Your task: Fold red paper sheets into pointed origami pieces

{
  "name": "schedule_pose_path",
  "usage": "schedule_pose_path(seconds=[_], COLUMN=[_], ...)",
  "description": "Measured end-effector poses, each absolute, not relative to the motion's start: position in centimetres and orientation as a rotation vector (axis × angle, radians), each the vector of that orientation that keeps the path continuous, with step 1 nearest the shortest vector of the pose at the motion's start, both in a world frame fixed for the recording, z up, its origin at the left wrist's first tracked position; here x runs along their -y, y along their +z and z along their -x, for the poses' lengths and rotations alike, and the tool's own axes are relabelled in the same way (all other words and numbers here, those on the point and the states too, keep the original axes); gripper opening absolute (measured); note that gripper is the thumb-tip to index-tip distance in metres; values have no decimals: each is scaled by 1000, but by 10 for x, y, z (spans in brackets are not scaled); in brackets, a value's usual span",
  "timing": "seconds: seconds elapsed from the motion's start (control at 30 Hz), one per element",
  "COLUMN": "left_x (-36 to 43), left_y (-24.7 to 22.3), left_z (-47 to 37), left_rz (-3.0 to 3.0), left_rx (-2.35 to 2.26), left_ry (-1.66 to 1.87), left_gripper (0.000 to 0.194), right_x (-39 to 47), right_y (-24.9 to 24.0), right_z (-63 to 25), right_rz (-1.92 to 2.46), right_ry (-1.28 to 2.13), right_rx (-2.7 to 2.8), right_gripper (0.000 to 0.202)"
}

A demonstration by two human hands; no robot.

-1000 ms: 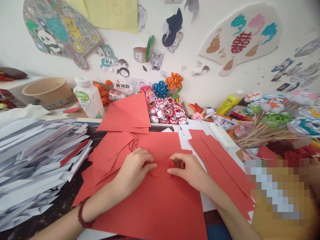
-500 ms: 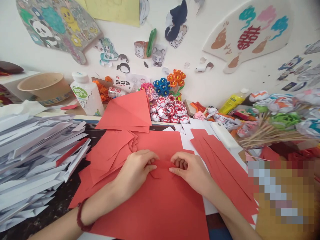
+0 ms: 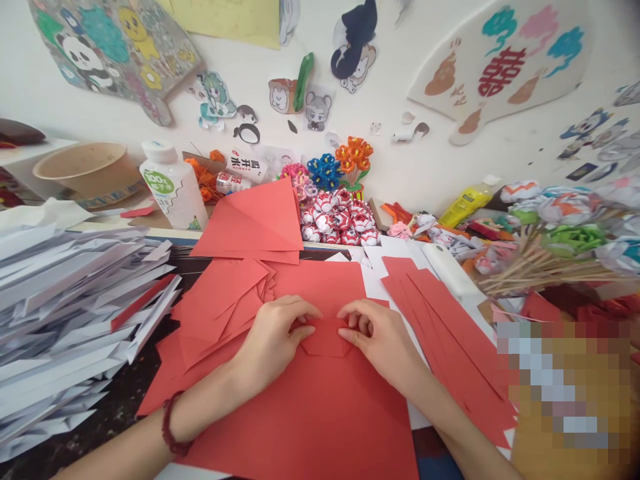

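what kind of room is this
Probably a home or classroom craft corner: folded white paper strips, red-and-white paper flowers and a decorated fan-shaped white board on the wall

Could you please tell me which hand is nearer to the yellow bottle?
The right hand: it is in front of the yellow bottle and to its left; the left hand is farther left, beyond the right one.

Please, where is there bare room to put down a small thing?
The large red sheet is bare between left forearm and right forearm. A narrow dark desk patch shows between white folded strips and loose red sheets. Around the red-and-white flowers, it is crowded.
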State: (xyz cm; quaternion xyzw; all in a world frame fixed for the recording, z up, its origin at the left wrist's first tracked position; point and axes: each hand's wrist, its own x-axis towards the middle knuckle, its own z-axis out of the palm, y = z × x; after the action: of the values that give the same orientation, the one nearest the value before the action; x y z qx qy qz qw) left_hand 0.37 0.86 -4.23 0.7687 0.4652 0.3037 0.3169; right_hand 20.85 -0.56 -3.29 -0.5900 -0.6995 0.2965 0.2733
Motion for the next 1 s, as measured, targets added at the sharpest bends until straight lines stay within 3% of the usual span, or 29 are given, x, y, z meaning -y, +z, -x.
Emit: schedule_pose_path(seconds=[0.27, 0.57, 1.0], left_x=[-7, -4, -7], left_y=[-44, -45, -32], left_z=[-3, 1, 7], left_rz=[-2216, -2647, -3240], left_rx=[-1287, -1157, -756], left_ry=[754, 735, 614], left_gripper=[19, 33, 17], right_x=[6, 11, 17], right_y=[-35, -43, -40], right_z=[-207, -212, -213], right_rz=[1519, 1265, 1084], right_ry=[628, 377, -276], right_rx=[1940, 2208, 2593], right_gripper=[18, 27, 29])
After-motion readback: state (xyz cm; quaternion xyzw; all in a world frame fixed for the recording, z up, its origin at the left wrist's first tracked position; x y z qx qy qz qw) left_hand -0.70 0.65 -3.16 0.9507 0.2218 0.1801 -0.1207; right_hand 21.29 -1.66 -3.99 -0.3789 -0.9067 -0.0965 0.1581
